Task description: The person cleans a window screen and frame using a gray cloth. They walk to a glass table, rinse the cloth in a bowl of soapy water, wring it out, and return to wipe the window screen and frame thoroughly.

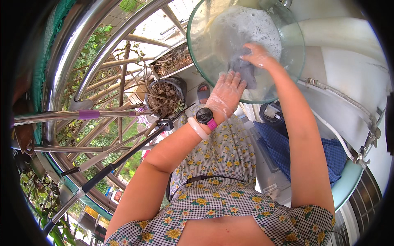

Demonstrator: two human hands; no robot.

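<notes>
A glass basin [294, 72] with a green rim holds foamy water [255, 21]. In it lies a wet grey cloth [247, 72], partly under the suds. My right hand [260, 55], in a clear thin plastic glove, grips the cloth's upper part with curled fingers. Also gloved, my left hand [226, 92] reaches over the near left rim. Its fingers lie flat, with the tips against the cloth's left side; its thumb is hidden. A dark watch [204, 116] with a pink strap and a pale bangle [198, 128] sit on the left wrist.
Metal railings [101, 58] and poles [123, 164] crowd the left. A black plant pot [181, 84] with dry soil stands left of the basin. At right are a braided hose [341, 92], a pipe valve [364, 153] and a blue checked cloth [331, 156].
</notes>
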